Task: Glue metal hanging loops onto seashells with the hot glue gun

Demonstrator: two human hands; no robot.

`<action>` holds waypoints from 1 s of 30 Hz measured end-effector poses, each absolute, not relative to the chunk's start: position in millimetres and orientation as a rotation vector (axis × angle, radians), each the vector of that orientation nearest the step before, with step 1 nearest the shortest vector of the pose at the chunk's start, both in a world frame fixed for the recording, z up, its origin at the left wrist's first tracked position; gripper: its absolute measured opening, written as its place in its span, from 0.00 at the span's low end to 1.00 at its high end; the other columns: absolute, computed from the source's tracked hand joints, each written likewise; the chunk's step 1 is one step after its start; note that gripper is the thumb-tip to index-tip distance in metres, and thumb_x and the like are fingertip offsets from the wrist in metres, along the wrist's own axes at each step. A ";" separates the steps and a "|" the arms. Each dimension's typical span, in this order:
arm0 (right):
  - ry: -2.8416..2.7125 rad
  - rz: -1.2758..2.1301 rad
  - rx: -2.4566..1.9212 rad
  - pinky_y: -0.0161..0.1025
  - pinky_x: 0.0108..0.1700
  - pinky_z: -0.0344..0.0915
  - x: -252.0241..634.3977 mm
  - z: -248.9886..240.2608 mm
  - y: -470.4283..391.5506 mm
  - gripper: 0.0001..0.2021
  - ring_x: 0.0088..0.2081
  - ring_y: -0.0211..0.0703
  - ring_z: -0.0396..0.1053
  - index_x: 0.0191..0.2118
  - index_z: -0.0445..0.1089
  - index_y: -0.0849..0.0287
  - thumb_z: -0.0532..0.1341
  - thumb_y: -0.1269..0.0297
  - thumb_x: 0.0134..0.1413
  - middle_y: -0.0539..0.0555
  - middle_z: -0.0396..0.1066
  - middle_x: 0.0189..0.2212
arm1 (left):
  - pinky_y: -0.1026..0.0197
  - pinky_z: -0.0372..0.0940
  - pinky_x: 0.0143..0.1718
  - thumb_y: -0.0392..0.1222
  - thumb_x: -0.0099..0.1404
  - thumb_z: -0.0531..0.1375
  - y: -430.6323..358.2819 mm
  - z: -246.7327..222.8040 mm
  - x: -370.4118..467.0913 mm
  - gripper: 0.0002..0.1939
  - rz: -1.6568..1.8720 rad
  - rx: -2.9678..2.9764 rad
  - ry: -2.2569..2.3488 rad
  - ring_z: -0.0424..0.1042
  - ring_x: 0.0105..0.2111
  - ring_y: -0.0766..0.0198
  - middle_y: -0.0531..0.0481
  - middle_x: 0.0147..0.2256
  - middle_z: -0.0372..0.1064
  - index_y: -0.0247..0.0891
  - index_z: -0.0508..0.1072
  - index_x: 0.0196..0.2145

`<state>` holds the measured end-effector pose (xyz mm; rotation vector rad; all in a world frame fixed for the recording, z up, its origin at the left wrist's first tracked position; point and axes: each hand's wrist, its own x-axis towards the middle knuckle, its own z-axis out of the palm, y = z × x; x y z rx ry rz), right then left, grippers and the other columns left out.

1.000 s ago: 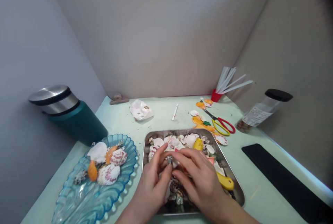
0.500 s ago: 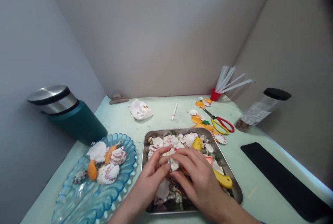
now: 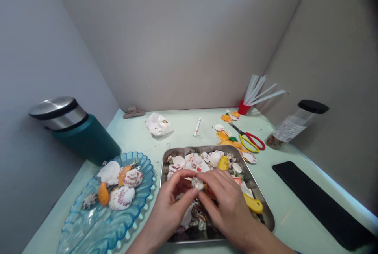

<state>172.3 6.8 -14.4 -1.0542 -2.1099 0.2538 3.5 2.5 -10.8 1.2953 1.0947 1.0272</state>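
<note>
Below the fingers (image 3: 193,195) is the tray (image 3: 267,206), with shells (image 3: 193,159) and a handle (image 3: 253,203) in it. To the left of them there is the dish (image 3: 97,226), which bears other shells (image 3: 121,197); behind the dish is the bottle (image 3: 85,138). Beyond the fingers, past the tray, lie the bag (image 3: 158,124) and the pen (image 3: 197,127). To the right and beyond are the scissors (image 3: 251,140) and the jar (image 3: 289,128).

Bare L hand (image 3: 175,203) & bare R hand (image 3: 226,203) nearly meet fingertip to fingertip, thumbs below, fingers curled over, backs up, both forearms angling in from bottom edge.
</note>
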 end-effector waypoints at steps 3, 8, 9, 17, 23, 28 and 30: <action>-2.116 0.267 -1.046 0.47 0.38 0.62 173.0 -14.2 7.1 0.12 0.37 0.50 0.66 0.47 0.64 0.59 0.56 0.73 0.58 0.57 0.70 0.36 | 0.61 0.64 0.43 0.39 0.61 0.61 2.4 -9.8 4.0 0.11 1.018 1.304 1.105 0.70 0.40 0.60 0.49 0.39 0.72 0.40 0.71 0.43; -2.100 0.276 -1.046 0.47 0.38 0.62 174.3 -14.7 7.6 0.11 0.37 0.50 0.66 0.47 0.64 0.59 0.57 0.72 0.58 0.56 0.70 0.36 | 0.62 0.63 0.43 0.41 0.62 0.61 2.4 -7.9 4.4 0.11 1.005 1.284 1.086 0.69 0.40 0.61 0.50 0.38 0.71 0.40 0.71 0.44; -2.097 0.275 -1.044 0.46 0.38 0.62 174.4 -14.8 7.4 0.10 0.37 0.49 0.66 0.47 0.64 0.59 0.57 0.72 0.58 0.56 0.70 0.35 | 0.62 0.63 0.43 0.41 0.62 0.61 2.4 -7.6 4.3 0.12 0.998 1.282 1.085 0.69 0.40 0.61 0.50 0.38 0.72 0.40 0.71 0.44; -2.075 0.278 -1.036 0.46 0.38 0.61 173.3 -16.5 6.1 0.10 0.36 0.49 0.66 0.45 0.64 0.59 0.58 0.73 0.58 0.56 0.70 0.35 | 0.61 0.64 0.42 0.42 0.61 0.61 1.3 -8.7 2.5 0.14 0.973 1.274 1.111 0.70 0.39 0.61 0.49 0.39 0.72 0.39 0.71 0.45; -2.074 0.289 -1.029 0.47 0.37 0.61 173.1 -17.9 7.3 0.11 0.36 0.50 0.65 0.46 0.64 0.59 0.58 0.73 0.57 0.56 0.69 0.34 | 0.61 0.65 0.43 0.41 0.61 0.62 1.8 -13.8 3.6 0.15 0.981 1.245 1.081 0.71 0.41 0.59 0.48 0.40 0.72 0.40 0.71 0.46; -2.079 0.309 -1.017 0.47 0.37 0.62 174.0 -17.4 6.1 0.10 0.36 0.50 0.65 0.46 0.64 0.59 0.57 0.72 0.58 0.56 0.69 0.35 | 0.62 0.65 0.41 0.42 0.61 0.62 2.8 -14.8 3.1 0.14 0.993 1.266 1.127 0.71 0.41 0.60 0.48 0.41 0.74 0.40 0.73 0.45; -2.075 0.312 -1.010 0.47 0.37 0.62 174.2 -17.4 5.9 0.10 0.36 0.50 0.66 0.46 0.64 0.59 0.57 0.72 0.58 0.56 0.69 0.35 | 0.63 0.65 0.41 0.43 0.60 0.63 2.4 -14.4 2.5 0.15 0.993 1.268 1.143 0.71 0.41 0.60 0.48 0.41 0.75 0.40 0.73 0.45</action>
